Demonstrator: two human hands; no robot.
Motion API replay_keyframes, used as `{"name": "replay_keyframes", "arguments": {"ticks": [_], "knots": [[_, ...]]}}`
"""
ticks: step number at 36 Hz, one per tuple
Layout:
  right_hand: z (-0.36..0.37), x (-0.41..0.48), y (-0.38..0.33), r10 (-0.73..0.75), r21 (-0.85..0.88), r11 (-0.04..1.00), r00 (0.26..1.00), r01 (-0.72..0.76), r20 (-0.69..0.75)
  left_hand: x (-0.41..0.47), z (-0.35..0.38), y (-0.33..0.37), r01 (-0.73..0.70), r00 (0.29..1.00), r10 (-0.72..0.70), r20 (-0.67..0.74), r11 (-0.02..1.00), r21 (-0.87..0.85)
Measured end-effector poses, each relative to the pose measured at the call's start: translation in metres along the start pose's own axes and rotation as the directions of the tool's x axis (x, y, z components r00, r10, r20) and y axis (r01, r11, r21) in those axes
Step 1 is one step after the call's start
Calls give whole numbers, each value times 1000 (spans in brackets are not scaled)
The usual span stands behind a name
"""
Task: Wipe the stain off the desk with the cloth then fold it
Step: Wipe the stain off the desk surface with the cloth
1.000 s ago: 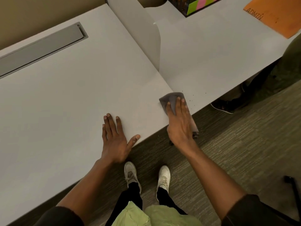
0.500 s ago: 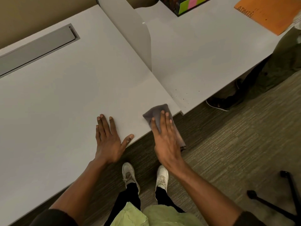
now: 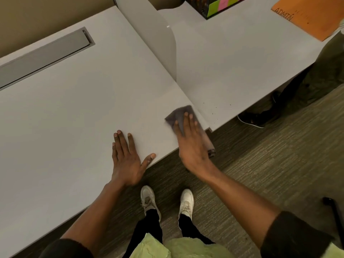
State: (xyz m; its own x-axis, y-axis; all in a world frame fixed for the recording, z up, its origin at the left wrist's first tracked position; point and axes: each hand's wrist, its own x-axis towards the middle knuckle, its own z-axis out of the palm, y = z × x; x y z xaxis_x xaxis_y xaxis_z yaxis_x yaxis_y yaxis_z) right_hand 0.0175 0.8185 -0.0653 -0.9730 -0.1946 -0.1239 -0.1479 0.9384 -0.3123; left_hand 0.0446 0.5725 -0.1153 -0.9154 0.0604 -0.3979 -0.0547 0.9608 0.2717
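A grey cloth [image 3: 179, 113] lies at the near right corner of the white desk [image 3: 74, 112], one end hanging over the front edge. My right hand [image 3: 190, 138] presses flat on the cloth, fingers stretched forward. My left hand [image 3: 126, 157] rests flat on the desk's front edge, fingers spread, holding nothing. Small dark specks [image 3: 214, 110] dot the adjoining desk just right of the cloth.
A white divider panel [image 3: 160, 43] stands between the two desks. A grey cable tray lid [image 3: 44, 54] is set in at the back left. An orange folder [image 3: 305, 15] and a sticky-note box [image 3: 217, 5] lie far right. Another person's dark shoe [image 3: 251, 119] is under the right desk.
My right hand slid the cloth left from the neighbouring desk's edge onto this desk's corner, then a little forward. My left hand has stayed planted.
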Motion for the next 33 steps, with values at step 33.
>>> {"name": "replay_keyframes", "arguments": {"ticks": [33], "knots": [[17, -29, -26, -169, -23, 985, 976, 174, 138, -3, -3, 4, 3, 1000, -3, 10, 1000, 21]]}}
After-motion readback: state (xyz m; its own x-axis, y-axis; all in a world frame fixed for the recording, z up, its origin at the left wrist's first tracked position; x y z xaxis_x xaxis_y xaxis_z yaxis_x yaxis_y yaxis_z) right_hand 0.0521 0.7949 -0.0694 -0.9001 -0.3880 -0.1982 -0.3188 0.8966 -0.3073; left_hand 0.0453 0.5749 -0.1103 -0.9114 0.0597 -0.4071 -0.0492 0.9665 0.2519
